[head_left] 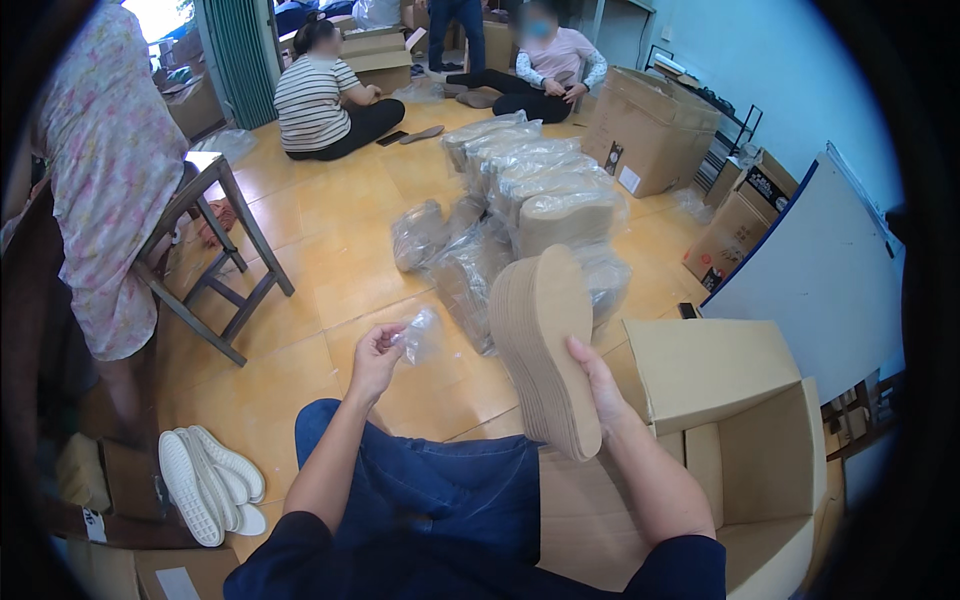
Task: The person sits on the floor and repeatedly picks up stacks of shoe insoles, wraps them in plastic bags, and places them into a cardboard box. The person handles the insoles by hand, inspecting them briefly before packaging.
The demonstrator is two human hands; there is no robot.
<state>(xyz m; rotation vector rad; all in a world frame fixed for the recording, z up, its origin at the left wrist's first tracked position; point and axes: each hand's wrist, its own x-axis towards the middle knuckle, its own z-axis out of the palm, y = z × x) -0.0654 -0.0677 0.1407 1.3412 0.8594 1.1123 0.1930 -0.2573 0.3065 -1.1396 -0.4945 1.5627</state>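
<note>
In my right hand (598, 382) is a thick stack of tan shoe insoles (545, 350), held upright with the thumb across its front face. My left hand (378, 358) pinches a crumpled clear plastic bag (422, 336) between thumb and fingertips, to the left of the stack and apart from it. Just beyond the stack, bagged insoles (560, 215) lie in rows on the floor, with more bagged bundles (465, 280) in front of them. By my right forearm stands an open cardboard box (765, 450) with its flaps spread.
White shoe soles (210, 480) lie at the lower left. A wooden stool (225, 270) stands near a person in a floral garment (110, 180). Two people (320, 100) sit on the floor at the back. A large carton (650, 130) and a whiteboard (820, 270) are on the right.
</note>
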